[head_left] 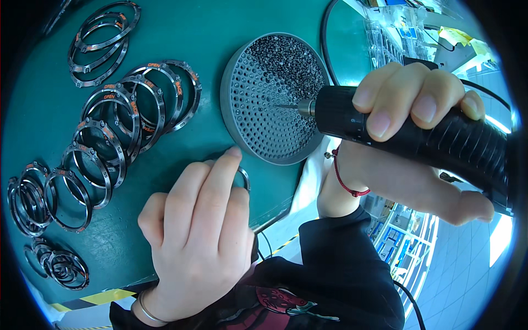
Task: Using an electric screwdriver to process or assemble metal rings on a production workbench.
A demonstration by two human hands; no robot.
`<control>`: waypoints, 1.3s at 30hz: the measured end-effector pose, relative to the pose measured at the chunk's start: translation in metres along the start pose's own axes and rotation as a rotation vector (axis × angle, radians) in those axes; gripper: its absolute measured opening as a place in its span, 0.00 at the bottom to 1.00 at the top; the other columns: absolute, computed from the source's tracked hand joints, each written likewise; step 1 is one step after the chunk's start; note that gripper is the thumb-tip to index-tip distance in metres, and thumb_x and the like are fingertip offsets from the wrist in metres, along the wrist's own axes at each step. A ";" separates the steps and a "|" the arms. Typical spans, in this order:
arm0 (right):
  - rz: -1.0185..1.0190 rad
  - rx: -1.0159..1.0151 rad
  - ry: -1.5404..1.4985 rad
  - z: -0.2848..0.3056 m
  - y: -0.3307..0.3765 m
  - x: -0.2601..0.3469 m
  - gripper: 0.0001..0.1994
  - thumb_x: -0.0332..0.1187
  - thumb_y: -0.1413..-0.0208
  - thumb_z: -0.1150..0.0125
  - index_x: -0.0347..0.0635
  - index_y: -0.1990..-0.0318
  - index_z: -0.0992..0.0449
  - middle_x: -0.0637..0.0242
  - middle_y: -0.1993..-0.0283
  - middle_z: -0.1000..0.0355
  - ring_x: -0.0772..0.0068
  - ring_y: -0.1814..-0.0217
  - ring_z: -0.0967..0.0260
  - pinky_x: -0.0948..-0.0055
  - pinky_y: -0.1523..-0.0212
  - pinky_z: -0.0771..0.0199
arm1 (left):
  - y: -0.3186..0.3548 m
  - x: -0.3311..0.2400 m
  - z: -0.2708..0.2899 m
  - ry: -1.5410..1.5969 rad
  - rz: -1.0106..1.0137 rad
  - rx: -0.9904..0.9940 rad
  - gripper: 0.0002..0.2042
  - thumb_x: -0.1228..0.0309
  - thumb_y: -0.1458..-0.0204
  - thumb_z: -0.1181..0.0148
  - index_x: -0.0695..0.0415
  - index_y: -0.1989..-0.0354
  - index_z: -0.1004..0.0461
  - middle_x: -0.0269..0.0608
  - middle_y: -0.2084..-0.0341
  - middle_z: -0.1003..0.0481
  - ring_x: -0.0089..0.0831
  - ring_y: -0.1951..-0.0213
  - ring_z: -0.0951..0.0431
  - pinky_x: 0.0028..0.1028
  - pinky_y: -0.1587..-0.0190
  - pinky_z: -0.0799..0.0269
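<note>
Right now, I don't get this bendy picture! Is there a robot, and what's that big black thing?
No robot here, just a person's two bare hands. A camera worn on the person's head looks down, and its very wide lens bends straight edges. The right hand grips a black tool, which looks like a powered screwdriver. Its thin tip points over a round gray dish full of little holes, with small dark pieces heaped on one side. The left hand covers most of a curved metal piece. Many metal rings lie on the green table.
</note>
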State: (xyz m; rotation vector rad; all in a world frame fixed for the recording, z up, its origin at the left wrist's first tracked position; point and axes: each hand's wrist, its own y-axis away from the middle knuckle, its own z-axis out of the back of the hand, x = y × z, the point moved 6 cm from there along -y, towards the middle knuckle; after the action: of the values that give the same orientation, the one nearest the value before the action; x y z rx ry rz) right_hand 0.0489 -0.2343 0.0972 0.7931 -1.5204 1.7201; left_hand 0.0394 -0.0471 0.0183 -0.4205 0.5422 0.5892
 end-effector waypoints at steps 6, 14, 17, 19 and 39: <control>0.023 -0.133 -0.037 0.001 0.004 0.026 0.33 0.61 0.53 0.38 0.35 0.57 0.31 0.65 0.67 0.34 0.70 0.75 0.31 0.66 0.74 0.34 | 0.002 0.004 0.004 0.096 0.046 -0.200 0.12 0.74 0.56 0.33 0.64 0.65 0.27 0.50 0.52 0.26 0.48 0.57 0.30 0.40 0.55 0.33; 0.137 -0.057 -0.160 -0.048 0.005 0.006 0.34 0.56 0.48 0.36 0.31 0.53 0.42 0.59 0.68 0.34 0.70 0.84 0.32 0.77 0.89 0.28 | 0.006 0.006 0.002 0.060 0.039 -0.250 0.13 0.73 0.59 0.34 0.66 0.65 0.26 0.51 0.54 0.25 0.46 0.60 0.29 0.38 0.59 0.32; 0.110 -0.005 -0.127 -0.047 0.003 0.009 0.36 0.57 0.49 0.36 0.31 0.52 0.42 0.57 0.67 0.34 0.68 0.84 0.32 0.75 0.90 0.27 | 0.003 0.003 0.003 0.071 0.030 -0.277 0.13 0.73 0.60 0.35 0.66 0.66 0.25 0.50 0.54 0.25 0.45 0.60 0.28 0.37 0.59 0.32; 0.098 -0.010 -0.090 -0.050 0.004 0.007 0.36 0.58 0.49 0.36 0.32 0.53 0.42 0.57 0.67 0.32 0.68 0.84 0.31 0.75 0.90 0.27 | 0.004 0.004 0.002 0.063 0.028 -0.284 0.12 0.74 0.60 0.35 0.66 0.67 0.25 0.50 0.54 0.25 0.45 0.61 0.28 0.36 0.60 0.31; 0.068 0.013 -0.041 0.015 0.008 0.007 0.42 0.70 0.56 0.40 0.36 0.50 0.32 0.61 0.63 0.33 0.65 0.72 0.32 0.64 0.71 0.35 | 0.001 0.007 0.002 0.045 0.059 -0.171 0.15 0.66 0.55 0.34 0.60 0.63 0.29 0.51 0.49 0.29 0.48 0.53 0.33 0.40 0.54 0.35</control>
State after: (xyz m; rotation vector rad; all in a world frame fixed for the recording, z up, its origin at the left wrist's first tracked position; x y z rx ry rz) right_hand 0.0379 -0.2489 0.1003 0.7958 -1.5814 1.7750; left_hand 0.0442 -0.0425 0.0162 -0.5824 0.5507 0.6871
